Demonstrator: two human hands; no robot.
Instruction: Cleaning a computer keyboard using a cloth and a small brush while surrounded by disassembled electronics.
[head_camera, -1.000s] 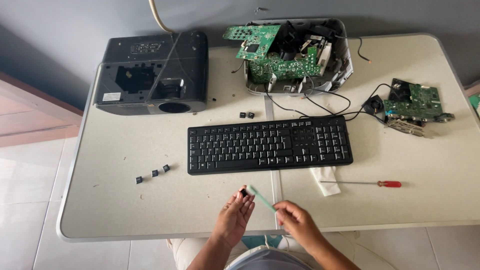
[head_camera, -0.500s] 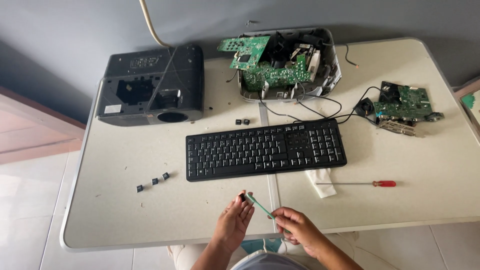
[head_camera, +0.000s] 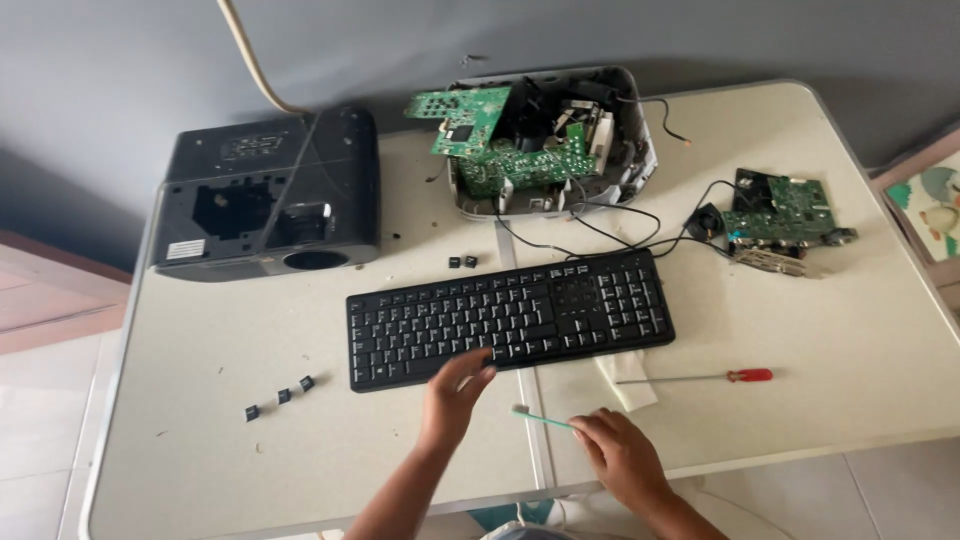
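Note:
A black keyboard (head_camera: 510, 317) lies across the middle of the pale table (head_camera: 820, 330). My left hand (head_camera: 455, 393) reaches up to its front edge, fingers apart and touching the bottom row of keys. My right hand (head_camera: 620, 455) is closer to the table's near edge and pinches the end of a thin green stick (head_camera: 540, 417), which points left toward the left hand. A folded white cloth (head_camera: 625, 377) lies just under the keyboard's right end.
A black projector shell (head_camera: 265, 195) sits at the back left. An opened housing with green circuit boards (head_camera: 545, 140) is at the back centre; a separate board (head_camera: 780, 215) lies at right. A red-handled screwdriver (head_camera: 700, 377) and loose black keycaps (head_camera: 280, 397) rest on the table.
My left hand let go of the green stick's tip and moved up to the keyboard's front edge. My right hand still holds the stick. The view shifted slightly.

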